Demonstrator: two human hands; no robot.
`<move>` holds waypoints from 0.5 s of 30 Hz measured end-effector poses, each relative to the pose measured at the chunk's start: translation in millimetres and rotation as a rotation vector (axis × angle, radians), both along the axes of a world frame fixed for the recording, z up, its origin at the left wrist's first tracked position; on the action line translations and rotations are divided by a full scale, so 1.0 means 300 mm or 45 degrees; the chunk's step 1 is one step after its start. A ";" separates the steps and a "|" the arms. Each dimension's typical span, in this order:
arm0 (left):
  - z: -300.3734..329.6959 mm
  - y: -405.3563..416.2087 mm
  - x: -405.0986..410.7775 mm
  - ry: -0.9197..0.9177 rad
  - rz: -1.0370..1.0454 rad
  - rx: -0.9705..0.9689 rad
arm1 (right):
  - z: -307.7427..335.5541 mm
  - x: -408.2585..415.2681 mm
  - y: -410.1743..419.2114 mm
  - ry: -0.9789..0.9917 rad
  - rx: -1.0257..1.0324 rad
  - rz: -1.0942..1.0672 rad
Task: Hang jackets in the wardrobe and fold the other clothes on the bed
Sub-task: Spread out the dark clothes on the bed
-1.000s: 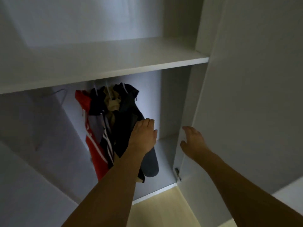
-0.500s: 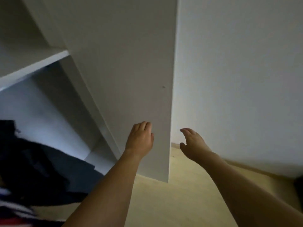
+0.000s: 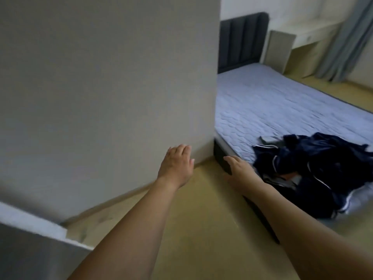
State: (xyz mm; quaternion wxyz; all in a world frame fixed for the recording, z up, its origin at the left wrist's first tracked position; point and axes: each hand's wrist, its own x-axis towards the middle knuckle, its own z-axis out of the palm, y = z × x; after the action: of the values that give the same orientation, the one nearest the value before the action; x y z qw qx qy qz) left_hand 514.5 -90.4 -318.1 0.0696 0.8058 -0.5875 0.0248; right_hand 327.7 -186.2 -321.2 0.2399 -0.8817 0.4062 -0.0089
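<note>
Left hand (image 3: 176, 165) and right hand (image 3: 240, 171), both extended forward with fingers straight and relaxed, holding nothing, above the pale wood floor (image 3: 203, 215). Left of them, a plain wall (image 3: 105, 81); right of them, the bed (image 3: 282, 106) with quilted mattress and dark headboard (image 3: 242, 40). A heap of dark navy clothes (image 3: 314, 170) lies on the near mattress edge, just beyond the right hand.

The room is dim and evenly lit, with soft daylight entering near the curtain (image 3: 341, 37) at the upper right. The mattress (image 3: 282, 102) beside it is the brightest surface; the wall (image 3: 101, 77) left of it sits in grey shade. Shadows are faint and soft-edged, with no glare. Motion blur smears the whole frame, and the dark clothes (image 3: 314, 168) lose detail. Wide-angle distortion bends straight lines toward the edges.
</note>
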 end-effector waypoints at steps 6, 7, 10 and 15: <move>-0.013 -0.503 -0.351 -0.039 -0.213 0.068 | -0.021 -0.405 -0.372 -0.033 0.047 -0.264; -0.026 -0.577 -0.392 -0.029 -0.233 0.073 | -0.028 -0.452 -0.431 -0.040 0.065 -0.291; -0.082 -0.790 -0.497 0.011 -0.264 0.100 | -0.050 -0.580 -0.607 -0.047 0.095 -0.358; -0.160 -1.187 -0.716 0.060 -0.368 0.167 | -0.055 -0.844 -0.912 -0.019 0.129 -0.503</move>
State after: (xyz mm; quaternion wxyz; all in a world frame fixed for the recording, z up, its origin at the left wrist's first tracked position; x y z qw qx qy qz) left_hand 299.8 -446.4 -366.1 0.0334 0.7159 -0.6961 -0.0428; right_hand 74.5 -459.7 -337.6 0.2808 -0.7715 0.5694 -0.0419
